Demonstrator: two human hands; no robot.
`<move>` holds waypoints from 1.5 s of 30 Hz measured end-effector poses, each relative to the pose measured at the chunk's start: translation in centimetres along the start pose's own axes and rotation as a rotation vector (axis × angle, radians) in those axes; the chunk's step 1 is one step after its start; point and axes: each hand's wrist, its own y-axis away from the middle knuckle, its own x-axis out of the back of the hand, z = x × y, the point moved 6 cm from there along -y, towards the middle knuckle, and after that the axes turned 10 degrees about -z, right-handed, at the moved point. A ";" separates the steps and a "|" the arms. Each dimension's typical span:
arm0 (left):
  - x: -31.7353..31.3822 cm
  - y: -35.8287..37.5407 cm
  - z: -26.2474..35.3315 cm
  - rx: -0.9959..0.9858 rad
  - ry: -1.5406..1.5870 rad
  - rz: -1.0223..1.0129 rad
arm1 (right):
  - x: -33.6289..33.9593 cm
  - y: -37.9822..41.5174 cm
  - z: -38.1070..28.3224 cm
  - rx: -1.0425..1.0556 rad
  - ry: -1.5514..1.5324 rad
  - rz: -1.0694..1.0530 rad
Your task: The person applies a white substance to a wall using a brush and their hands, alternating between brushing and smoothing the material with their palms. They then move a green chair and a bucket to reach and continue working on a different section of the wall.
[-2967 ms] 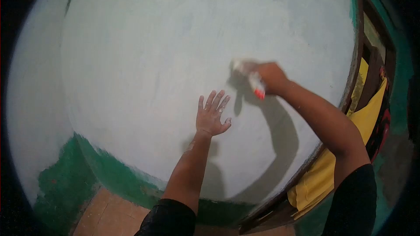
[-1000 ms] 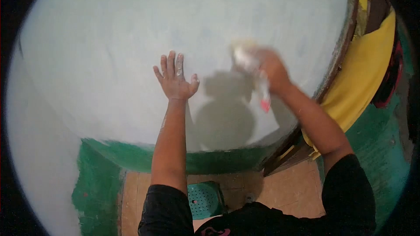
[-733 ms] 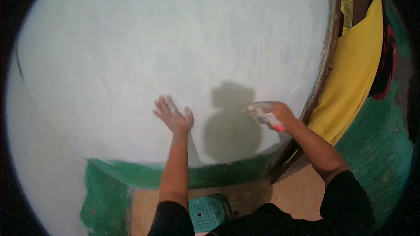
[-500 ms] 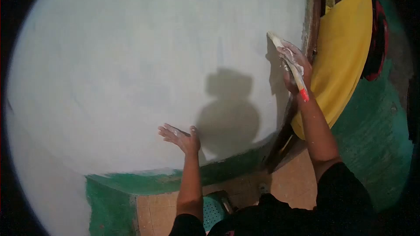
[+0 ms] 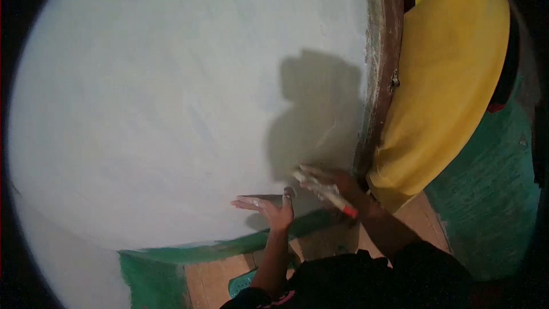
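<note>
My right hand [image 5: 342, 182] is wrapped round a paintbrush [image 5: 326, 193] with a pale handle and a red end. White paint smears both the hand and the brush, which are slightly blurred. The bristles point up and left, close to the white wall [image 5: 143, 109] near its lower right corner. To the left, my left hand [image 5: 274, 210] is held out with fingers stretched and thumb raised, holding nothing. White paint marks its fingers too. My shadow falls on the wall above both hands.
A brown wooden frame [image 5: 389, 46] edges the wall on the right, with a yellow cloth [image 5: 449, 80] hanging beside it. Green paint [image 5: 153, 277] runs along the wall's bottom. Below are floor tiles [image 5: 211, 286] and a teal perforated plastic item [image 5: 240, 284], partly behind my left arm.
My right hand has come down and left with the paintbrush, from high by the frame to near the wall's bottom. My left hand has shifted right and slightly down; the view has turned right.
</note>
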 end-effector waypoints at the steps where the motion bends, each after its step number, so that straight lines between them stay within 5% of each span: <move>1: -0.3 -0.3 0.8 -0.081 -0.025 0.058 | 1.4 -1.2 -1.1 0.036 -0.013 -0.036; 4: 1.6 -2.0 6.9 -0.307 -0.120 0.032 | 3.9 -2.8 -8.0 0.279 -0.230 -0.018; 6: 1.4 -3.2 8.4 -0.252 -0.154 0.054 | 5.3 -0.7 -14.6 0.989 0.513 0.212; 7: 1.5 -3.2 8.7 -0.219 -0.176 0.078 | 5.7 -0.9 -12.0 0.700 0.381 0.088; 8: 0.9 -3.2 8.2 -0.200 -0.179 0.081 | 4.8 -1.0 -10.5 0.694 0.371 0.072; 10: -0.1 -2.9 7.5 -0.435 -0.403 0.213 | 1.5 0.0 -9.5 0.886 0.901 0.320; 12: -1.1 -2.8 4.7 -0.462 -0.486 0.263 | -1.1 -0.6 -7.3 0.620 0.703 0.011; 16: -1.4 -1.8 4.0 -0.533 -0.604 0.353 | -2.2 -0.5 -6.1 0.643 0.688 -0.270; 20: -2.0 -1.1 2.9 -0.512 -0.585 0.310 | 3.0 -3.1 -9.8 0.773 0.382 -0.175; 22: -2.0 -1.1 3.7 -0.524 -0.567 0.343 | 5.1 -1.9 -10.9 1.290 0.484 -0.011; 30: -2.3 -1.4 4.0 -0.486 -0.530 0.314 | 3.1 -1.1 -8.8 0.825 1.009 0.154; 32: -3.3 -1.5 2.0 -0.479 -0.601 0.345 | -0.2 -2.1 -8.4 0.792 0.725 0.075; 34: -4.3 -1.2 0.3 -0.474 -0.671 0.368 | -3.5 -2.6 -5.9 0.603 0.578 -0.321; 38: -4.6 -0.3 -0.4 -0.454 -0.664 0.409 | -0.8 -4.6 -7.1 0.652 0.561 -0.245; 40: -3.6 -0.6 2.0 -0.315 -0.533 0.041 | 0.0 -4.8 -8.0 0.672 0.555 -0.188; 42: -3.5 -0.4 2.9 -0.404 -0.519 0.153 | 0.3 -4.8 -8.9 0.707 0.636 -0.099; 45: -4.0 -0.2 0.5 -0.295 -0.601 -0.060 | -0.7 -5.6 -11.2 0.767 0.778 0.022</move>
